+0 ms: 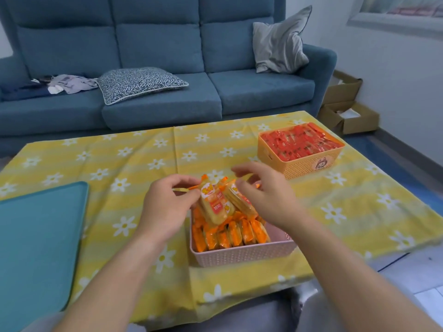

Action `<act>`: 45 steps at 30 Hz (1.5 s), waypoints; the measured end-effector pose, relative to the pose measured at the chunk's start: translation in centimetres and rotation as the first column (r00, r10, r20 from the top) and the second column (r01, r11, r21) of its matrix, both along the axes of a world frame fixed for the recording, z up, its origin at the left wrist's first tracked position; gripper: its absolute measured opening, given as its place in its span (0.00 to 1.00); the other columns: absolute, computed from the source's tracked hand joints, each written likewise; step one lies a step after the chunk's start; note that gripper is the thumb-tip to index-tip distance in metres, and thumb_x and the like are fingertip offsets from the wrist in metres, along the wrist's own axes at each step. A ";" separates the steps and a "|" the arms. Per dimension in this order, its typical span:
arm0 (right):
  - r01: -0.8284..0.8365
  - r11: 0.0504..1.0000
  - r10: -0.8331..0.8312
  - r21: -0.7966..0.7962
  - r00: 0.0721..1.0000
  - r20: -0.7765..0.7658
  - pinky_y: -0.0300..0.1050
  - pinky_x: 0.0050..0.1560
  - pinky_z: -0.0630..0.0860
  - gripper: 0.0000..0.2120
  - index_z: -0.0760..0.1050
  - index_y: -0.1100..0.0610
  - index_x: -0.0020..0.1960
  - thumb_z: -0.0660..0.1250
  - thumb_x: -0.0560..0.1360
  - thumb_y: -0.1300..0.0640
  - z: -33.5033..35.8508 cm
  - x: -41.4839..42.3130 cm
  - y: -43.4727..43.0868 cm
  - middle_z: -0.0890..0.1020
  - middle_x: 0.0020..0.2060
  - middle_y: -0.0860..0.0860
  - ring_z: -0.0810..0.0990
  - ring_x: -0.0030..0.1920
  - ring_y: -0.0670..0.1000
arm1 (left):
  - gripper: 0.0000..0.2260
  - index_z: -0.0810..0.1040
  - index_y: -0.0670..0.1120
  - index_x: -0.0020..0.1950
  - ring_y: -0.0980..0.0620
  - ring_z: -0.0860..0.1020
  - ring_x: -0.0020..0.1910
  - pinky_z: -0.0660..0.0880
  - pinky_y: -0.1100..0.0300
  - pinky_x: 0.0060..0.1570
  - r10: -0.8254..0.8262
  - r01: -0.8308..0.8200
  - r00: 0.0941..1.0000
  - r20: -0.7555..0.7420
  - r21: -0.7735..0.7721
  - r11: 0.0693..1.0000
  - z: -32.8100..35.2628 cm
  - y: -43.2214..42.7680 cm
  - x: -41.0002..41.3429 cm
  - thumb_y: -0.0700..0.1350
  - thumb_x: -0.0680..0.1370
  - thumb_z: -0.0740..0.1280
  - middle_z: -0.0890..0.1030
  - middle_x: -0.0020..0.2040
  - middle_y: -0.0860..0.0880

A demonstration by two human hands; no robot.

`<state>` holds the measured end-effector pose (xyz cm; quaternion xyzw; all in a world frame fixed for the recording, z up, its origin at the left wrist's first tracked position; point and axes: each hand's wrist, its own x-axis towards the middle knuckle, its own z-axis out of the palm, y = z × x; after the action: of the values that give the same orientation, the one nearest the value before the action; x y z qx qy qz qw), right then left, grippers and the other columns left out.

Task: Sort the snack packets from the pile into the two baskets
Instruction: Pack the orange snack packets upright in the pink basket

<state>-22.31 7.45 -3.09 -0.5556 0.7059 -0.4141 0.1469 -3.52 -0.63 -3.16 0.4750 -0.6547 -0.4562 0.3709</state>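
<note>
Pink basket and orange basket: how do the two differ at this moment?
The pink basket holds orange packets, some heaped above its rim; the orange basket holds red packets, packed about level. The pink basket sits nearer the camera; the orange basket stands farther back, to the right. The orange basket's front bears a sticker; the pink basket's shows none. Both are rectangular with woven-look walls.

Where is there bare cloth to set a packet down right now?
Free: tablecloth between the teal tray and pink basket, and right of that basket, nearer than the orange basket. Crowded: over the pink basket, where the left hand and right hand work.
</note>
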 end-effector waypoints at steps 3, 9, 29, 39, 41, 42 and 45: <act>-0.166 0.983 0.165 0.076 0.986 0.030 0.39 0.52 0.75 0.28 0.72 0.45 0.72 0.72 0.74 0.43 0.5 1.5 0.6 0.80 0.58 0.40 0.79 0.52 0.42 | 0.08 0.85 0.51 0.45 0.53 0.85 0.39 0.83 0.52 0.46 -0.029 0.023 0.995 -0.096 -0.060 0.998 1.5 1.4 -0.6 0.38 0.74 0.74 0.86 0.40 0.54; -0.120 0.993 0.122 -0.022 0.988 0.096 0.48 0.42 0.81 0.26 0.70 0.43 0.71 0.72 0.74 0.45 1.5 -1.1 2.0 0.82 0.44 0.44 0.82 0.40 0.46 | 0.09 0.83 0.52 0.53 0.53 0.84 0.45 0.81 0.61 0.44 -0.219 0.198 0.945 -0.244 -0.110 0.974 2.1 2.9 -2.6 0.39 0.78 0.71 0.85 0.50 0.54; -0.036 0.849 0.138 0.528 0.978 -0.155 0.47 0.51 0.81 0.18 0.77 0.53 0.60 0.72 0.71 0.60 -3.4 -5.4 4.8 0.82 0.48 0.47 0.83 0.47 0.49 | 0.19 0.79 0.63 0.63 0.50 0.69 0.61 0.67 0.50 0.63 -0.159 0.554 0.752 0.640 -0.481 0.679 -3.6 -0.1 -5.0 0.45 0.75 0.69 0.76 0.60 0.60; -0.010 0.996 -0.036 0.089 0.867 0.497 0.51 0.40 0.77 0.11 0.80 0.51 0.57 0.60 0.82 0.58 0.6 -4.6 4.2 0.84 0.46 0.51 0.84 0.43 0.52 | 0.15 0.78 0.57 0.63 0.59 0.78 0.51 0.76 0.58 0.52 -0.378 0.503 0.849 0.368 -0.343 0.793 -1.5 1.4 -6.2 0.50 0.77 0.72 0.80 0.53 0.60; -0.071 0.996 0.022 0.056 0.790 0.613 0.51 0.39 0.77 0.10 0.79 0.50 0.56 0.60 0.83 0.54 1.4 -4.2 4.5 0.83 0.46 0.51 0.83 0.43 0.52 | 0.15 0.78 0.57 0.63 0.61 0.79 0.45 0.76 0.61 0.46 -0.405 0.490 0.860 0.311 -0.281 0.825 -1.5 1.5 -6.3 0.51 0.77 0.72 0.80 0.51 0.60; -0.086 0.995 0.046 0.045 0.822 0.567 0.50 0.40 0.78 0.07 0.79 0.47 0.57 0.63 0.82 0.53 1.4 -4.2 4.5 0.83 0.48 0.50 0.83 0.44 0.50 | 0.15 0.78 0.58 0.63 0.61 0.79 0.42 0.75 0.62 0.43 -0.422 0.491 0.860 0.286 -0.245 0.836 -1.4 1.6 -6.3 0.51 0.77 0.73 0.80 0.49 0.60; -0.012 0.999 0.004 0.031 0.971 0.240 0.44 0.41 0.78 0.10 0.78 0.48 0.56 0.73 0.76 0.54 0.8 -4.9 4.3 0.81 0.47 0.46 0.78 0.40 0.44 | 0.13 0.78 0.60 0.59 0.60 0.80 0.40 0.77 0.62 0.42 -0.421 0.463 0.879 0.224 -0.191 0.866 -1.4 1.8 -6.5 0.51 0.76 0.74 0.82 0.47 0.58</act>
<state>-27.20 11.73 -2.24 -0.5018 0.6874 -0.4661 0.2418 -10.02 1.16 -4.55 0.3020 -0.8263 -0.4036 0.2514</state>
